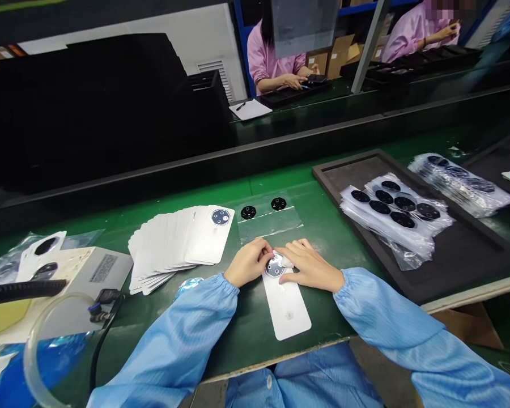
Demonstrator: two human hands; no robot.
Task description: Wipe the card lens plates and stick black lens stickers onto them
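Bearings from the white panel in work.

- Nine to ten o'clock: fanned stack of white panels, the top one bearing a dark disc at its upper end.
- Twelve o'clock: clear sleeve, two black discs at its far edge.
- Centre: left hand, fingertips drawn close together at the dark round plate; cannot tell if they pinch anything.
- White panel lies flat between the forearms, plate at its twelve o'clock end. Probably light, thin, fairly stiff, smooth enough to slide; best taken by the long edges. Plate face likely scratches easily: hold by the rim.
- Right hand, thumb apart from fingers, at a soft-looking white wad beside the plate; grip unclear.
- Two o'clock: dark tray holding clear bags of black discs, likely slippery.
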